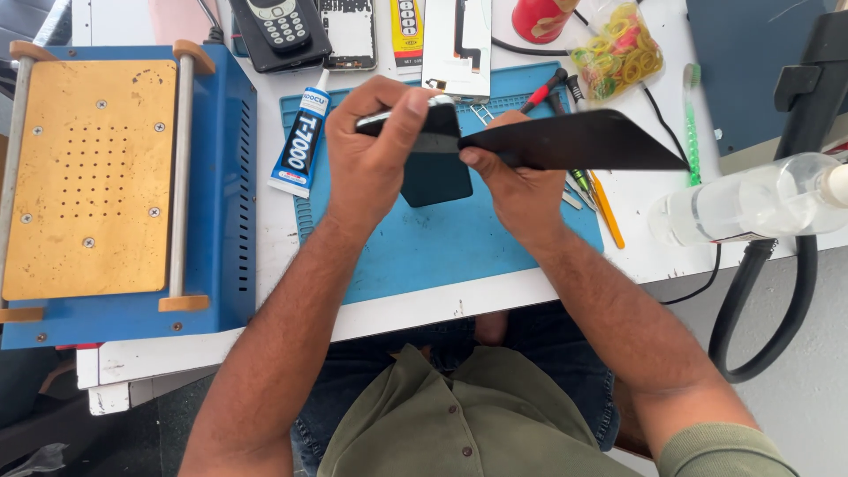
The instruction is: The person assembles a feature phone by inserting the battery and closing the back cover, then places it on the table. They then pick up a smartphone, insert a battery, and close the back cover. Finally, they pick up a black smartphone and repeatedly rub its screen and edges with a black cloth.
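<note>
- Head view: white workbench [671, 256] seen from above, grey floor to the right, a blue silicone work mat [424, 252] in the middle of it.
- Left hand [371, 155] is above the mat, fingers and thumb clenched around the top end of a dark phone [437, 168], which is held upright-ish, tilted, over the mat's centre.
- Right hand [517, 190] is just beside the phone, touching its right edge; it pinches the near end of a thin black sheet [579, 141].
- The sheet sticks out to the right from the phone, flat and wedge shaped, over the mat's right edge; can't tell whether it is still stuck to the phone.
- Left of the mat: blue box machine with a brass-coloured perforated top plate [93, 177], touching the bench's left side.
- Between machine and mat: a glue tube [302, 141], black and white, lying at an angle.
- Far edge: black keypad phone [281, 31], bare phone frame [349, 34], white flat part [457, 44], red cup [541, 18].
- Bag of coloured rubber bands [618, 49] behind the sheet; green toothbrush [691, 115] just right of it.
- Small tools with red, green and orange handles [596, 199] lie under the sheet, partly hidden.
- Clear plastic bottle [751, 203], blurred, on its side at right; black hose [760, 300] looping below it.
- Person wears an olive shirt [459, 424], sits at the near edge.
</note>
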Demonstrator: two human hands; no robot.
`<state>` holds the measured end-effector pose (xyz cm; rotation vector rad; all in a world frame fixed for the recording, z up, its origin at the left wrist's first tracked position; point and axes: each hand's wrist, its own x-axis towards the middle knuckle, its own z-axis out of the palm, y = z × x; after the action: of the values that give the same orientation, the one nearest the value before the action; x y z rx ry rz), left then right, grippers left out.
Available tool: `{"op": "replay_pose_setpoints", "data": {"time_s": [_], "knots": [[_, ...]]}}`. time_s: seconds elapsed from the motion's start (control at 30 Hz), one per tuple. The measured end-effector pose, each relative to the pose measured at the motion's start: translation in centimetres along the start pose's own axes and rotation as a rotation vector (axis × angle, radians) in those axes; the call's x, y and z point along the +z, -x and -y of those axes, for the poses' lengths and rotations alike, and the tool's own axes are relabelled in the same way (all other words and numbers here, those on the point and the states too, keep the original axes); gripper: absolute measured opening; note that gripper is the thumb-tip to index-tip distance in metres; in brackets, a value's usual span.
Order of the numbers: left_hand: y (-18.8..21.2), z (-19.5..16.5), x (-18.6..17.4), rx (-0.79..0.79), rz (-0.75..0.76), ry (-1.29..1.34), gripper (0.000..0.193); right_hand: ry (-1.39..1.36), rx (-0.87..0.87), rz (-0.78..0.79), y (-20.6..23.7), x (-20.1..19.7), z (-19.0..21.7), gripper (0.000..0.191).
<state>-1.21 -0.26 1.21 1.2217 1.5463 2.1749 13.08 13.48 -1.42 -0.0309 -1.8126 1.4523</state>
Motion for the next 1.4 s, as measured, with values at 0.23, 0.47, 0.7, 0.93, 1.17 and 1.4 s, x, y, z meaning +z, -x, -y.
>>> {"op": "replay_pose_setpoints", "data": {"time_s": [0.23, 0.47, 0.7, 0.93, 1.17, 1.4], "knots": [[0.2, -1.1, 0.9, 0.003, 0.104, -0.029, 0.026, -0.009, -0.182, -0.003, 0.2, -0.3, 0.2, 0.014], [0.5, -1.4, 1.3, 0.019, 0.132, -0.081, 0.022, -0.137, -0.158, -0.072, 0.6, -0.3, -0.1, 0.016], [0.6, -1.7, 1.7, 0.052, 0.201, -0.09, 0.021, -0.139, -0.23, -0.104, 0.6, -0.4, 0.3, 0.017], [0.5, -2.1, 2.1, 0.036, 0.238, -0.091, 0.019, 0.056, -0.339, -0.123, 0.0, -0.7, 1.3, 0.018], [0.7, -2.8, 2.3, 0.098, 0.273, -0.129, 0.016, 0.203, -0.342, -0.085, -0.2, -1.4, 3.2, 0.02], [0.5, -3.2, 2.6, 0.031, 0.334, -0.181, 0.022, 0.201, -0.269, 0.028, -1.4, -3.8, 5.1, 0.029]]}}
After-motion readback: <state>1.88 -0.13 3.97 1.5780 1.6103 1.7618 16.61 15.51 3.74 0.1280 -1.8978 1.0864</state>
